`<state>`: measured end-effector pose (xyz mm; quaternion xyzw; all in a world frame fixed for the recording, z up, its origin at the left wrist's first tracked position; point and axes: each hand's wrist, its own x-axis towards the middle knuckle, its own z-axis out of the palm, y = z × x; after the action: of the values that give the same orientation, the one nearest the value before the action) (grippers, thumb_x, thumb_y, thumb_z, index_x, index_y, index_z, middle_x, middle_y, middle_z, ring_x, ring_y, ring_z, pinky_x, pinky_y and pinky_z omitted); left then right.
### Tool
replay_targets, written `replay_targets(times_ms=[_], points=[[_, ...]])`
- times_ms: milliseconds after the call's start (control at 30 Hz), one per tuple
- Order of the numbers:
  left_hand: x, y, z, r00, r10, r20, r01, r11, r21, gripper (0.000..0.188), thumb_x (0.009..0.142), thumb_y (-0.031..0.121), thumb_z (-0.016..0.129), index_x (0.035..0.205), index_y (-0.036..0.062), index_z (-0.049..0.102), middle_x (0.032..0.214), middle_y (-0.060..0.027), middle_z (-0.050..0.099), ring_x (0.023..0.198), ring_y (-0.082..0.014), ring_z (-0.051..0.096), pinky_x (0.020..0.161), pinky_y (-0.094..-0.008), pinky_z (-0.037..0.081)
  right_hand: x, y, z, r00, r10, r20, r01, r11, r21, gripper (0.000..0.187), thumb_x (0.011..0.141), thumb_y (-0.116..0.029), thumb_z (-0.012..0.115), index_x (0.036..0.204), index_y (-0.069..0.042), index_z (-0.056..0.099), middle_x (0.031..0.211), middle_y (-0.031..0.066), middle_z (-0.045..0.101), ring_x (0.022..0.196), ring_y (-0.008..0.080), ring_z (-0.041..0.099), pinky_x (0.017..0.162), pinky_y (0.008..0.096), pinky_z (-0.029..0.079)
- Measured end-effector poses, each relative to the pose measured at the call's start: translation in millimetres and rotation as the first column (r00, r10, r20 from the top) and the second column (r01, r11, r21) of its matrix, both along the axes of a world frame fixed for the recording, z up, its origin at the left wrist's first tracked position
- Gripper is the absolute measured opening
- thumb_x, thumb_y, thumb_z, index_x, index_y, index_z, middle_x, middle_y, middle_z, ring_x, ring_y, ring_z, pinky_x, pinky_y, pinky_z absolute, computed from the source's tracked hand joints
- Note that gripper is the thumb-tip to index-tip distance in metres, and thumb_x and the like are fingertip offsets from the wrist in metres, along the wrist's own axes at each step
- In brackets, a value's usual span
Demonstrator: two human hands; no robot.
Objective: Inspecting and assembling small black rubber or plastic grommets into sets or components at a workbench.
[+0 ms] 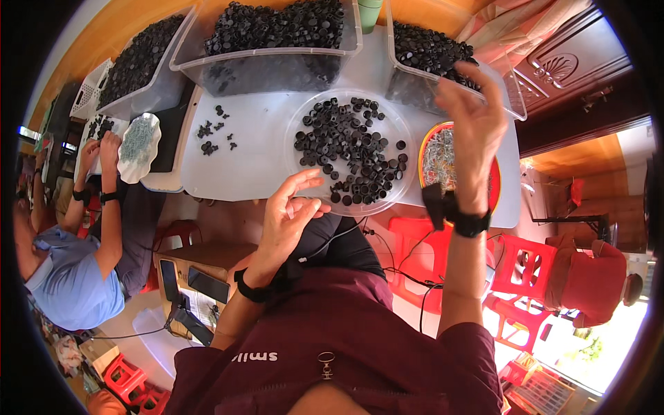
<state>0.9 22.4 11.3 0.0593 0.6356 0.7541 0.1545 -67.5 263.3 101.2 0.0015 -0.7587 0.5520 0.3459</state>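
Fingers bent, the outstretched right hand hovers.

Round clear plastic tray on the white table, holding small black cylindrical caps. Behind the tray, a rectangular clear plastic bin; right of the tray, a round red-rimmed dish; left of the tray, small black pieces and, beyond them, a white scalloped dish.
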Motion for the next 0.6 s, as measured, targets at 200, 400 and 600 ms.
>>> replay_targets(times_ms=[200,400,600], points=[[6.6,-5.5,-10.7,0.997,0.024,0.075,-0.025,1.0,0.01,0.031,0.087,0.005,0.05,0.117,-0.0009,0.051,0.109,-0.0136,0.057,0.083,-0.016,0.061,0.075,-0.0261,0.048,15.0,1.4,-60.0,0.967,-0.044,0.253,-0.06,0.919,0.39,0.013,0.073,-0.003,0.066,0.085,-0.004,0.065,0.079,0.0076,0.063,0.068,0.0147,0.061,0.058,0.026,0.048],[7.5,-10.0,-20.0,0.995,0.01,0.1,-0.016,0.998,0.058,0.025,0.087,0.006,0.051,0.111,-0.0023,0.056,0.102,-0.0115,0.061,0.083,-0.0154,0.061,0.074,-0.0259,0.048,27.9,-5.9,-110.0,0.895,-0.024,0.446,-0.214,0.854,0.474,0.013,0.067,-0.002,0.065,0.08,-0.003,0.064,0.077,0.0103,0.061,0.075,0.0281,0.059,0.068,0.0352,0.047],[5.3,-8.4,-21.1,0.992,0.003,0.126,-0.011,0.998,0.06,0.022,0.088,0.006,0.051,0.107,-0.002,0.057,0.099,-0.0105,0.061,0.082,-0.015,0.061,0.074,-0.0259,0.048,23.6,-11.4,-110.6,0.869,0.032,0.494,-0.293,0.837,0.462,0.013,0.066,-0.001,0.064,0.079,-0.002,0.063,0.078,0.0108,0.061,0.079,0.03,0.058,0.071,0.0371,0.046]])
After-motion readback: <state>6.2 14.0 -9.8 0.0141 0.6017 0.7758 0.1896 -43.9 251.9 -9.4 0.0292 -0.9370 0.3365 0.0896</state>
